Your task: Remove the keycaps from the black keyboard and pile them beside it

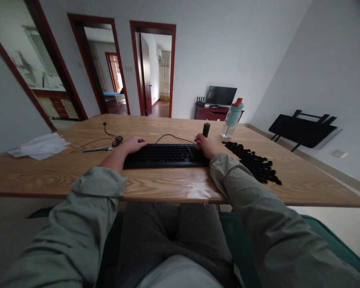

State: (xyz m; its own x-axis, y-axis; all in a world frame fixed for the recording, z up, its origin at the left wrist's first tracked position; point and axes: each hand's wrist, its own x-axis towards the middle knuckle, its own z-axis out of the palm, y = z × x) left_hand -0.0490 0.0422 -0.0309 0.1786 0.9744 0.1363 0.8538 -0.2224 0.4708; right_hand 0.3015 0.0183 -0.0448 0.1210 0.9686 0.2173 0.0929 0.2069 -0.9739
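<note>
Wood worktop: keyboard long axis left-right. Left hand flat, relaxed at its left end; right hand at right end, gripping a black cylinder.

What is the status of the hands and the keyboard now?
Left hand resting on keyboard left end. Right hand gripping small black cylinder at right end. Loose keycaps lie to the right.

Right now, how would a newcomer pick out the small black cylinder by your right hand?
Start at the wooden table and find the black keyboard. At its right end, the right hand holds the cylinder upright. It is short and black, unlike the taller teal bottle beside it.
</note>
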